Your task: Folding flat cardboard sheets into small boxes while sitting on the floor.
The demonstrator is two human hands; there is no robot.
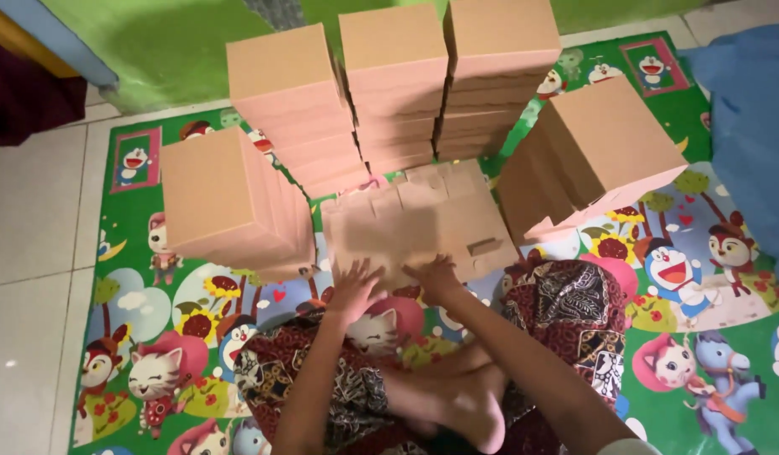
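A flat, unfolded brown cardboard box blank with tabs and slots lies on the mat in front of me. My left hand rests with fingers spread on its near edge. Beside it, my right hand presses on the same near edge. Neither hand grips anything; the blank looks slightly blurred. I sit cross-legged in patterned batik cloth, bare feet below my arms.
Stacks of folded brown cardboard boxes ring the blank: one at the left, three tall ones behind, a leaning one at the right. A colourful cartoon play mat covers white floor tiles. Blue fabric lies far right.
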